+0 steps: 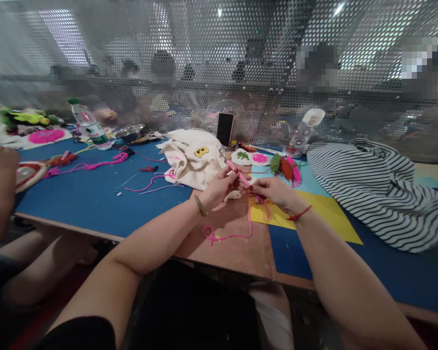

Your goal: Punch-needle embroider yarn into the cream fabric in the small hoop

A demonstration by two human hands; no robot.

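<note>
Near the middle of the table, my left hand [221,187] is closed around a pink pen-like tool [241,176], which slants down to the right. My right hand [273,190] pinches at the tool's lower end, where pink yarn [250,221] hangs down and curls on the brown board. Whether its fingertips hold the tool or only the yarn is too small to tell. Behind my left hand lies a crumpled white cloth [193,158] with a yellow patch. Green, red and pink yarn bundles [286,169] lie beyond my right hand.
A black phone [225,129] leans upright against the perforated metal screen. Bottles stand at the back left [91,127] and back right [303,133]. A striped cloth hat [375,189] covers the right side. Another person's hand [0,160] is at the left edge, beside pink yarn.
</note>
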